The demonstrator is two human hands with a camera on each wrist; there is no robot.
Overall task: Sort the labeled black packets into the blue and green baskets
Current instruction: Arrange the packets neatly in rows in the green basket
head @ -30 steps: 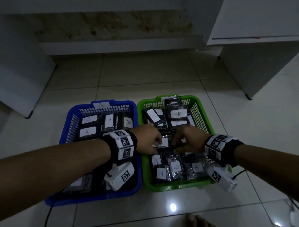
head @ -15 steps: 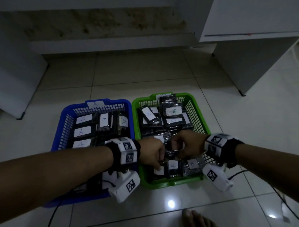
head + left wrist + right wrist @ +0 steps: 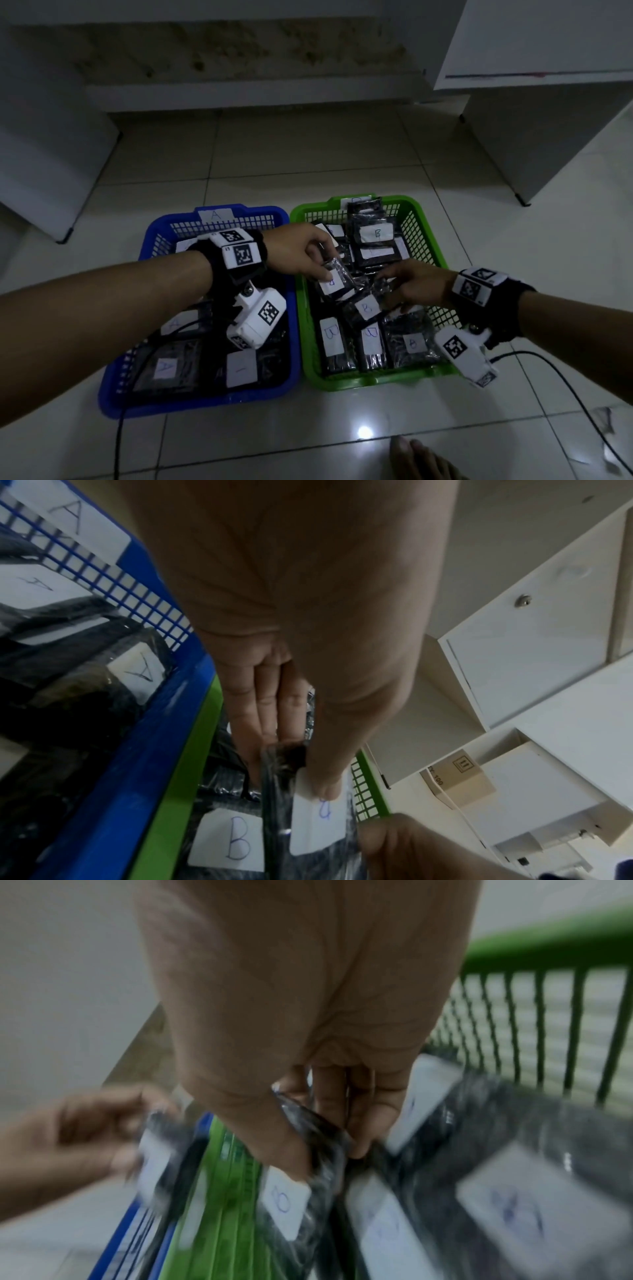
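Black plastic is crinkling under both hands over the green basket [image 3: 424,224], which is sitting on the tiled floor [image 3: 308,154] just beside the blue basket [image 3: 274,214], their long sides touching or nearly so. The left hand [image 3: 301,251] is reaching across from above the blue basket and is pinching a black packet [image 3: 334,282] between thumb and fingers — the left wrist view is showing the thumb [image 3: 329,785] pressing on the upper edge of its white label, which is bearing a handwritten B, while the fingers [image 3: 260,710] are lying behind the packet. That packet is hanging tilted above the other packets in the green basket. The right hand [image 3: 411,286] is gripping a second packet [image 3: 322,1150] low inside the same basket; the right wrist view, though blurred, is showing thumb and curled fingers closing on its crumpled top, with a B label [image 3: 286,1204] below them. Around the two hands, more B-labelled packets [image 3: 412,342] are lying flat or overlapping in the green basket, and A-labelled packets [image 3: 164,368] are lying in the blue one — an A tag [image 3: 215,215] is stuck to its far rim. A bare foot [image 3: 418,459] is showing at the bottom edge, and white cabinets [image 3: 534,113] are standing behind the baskets.
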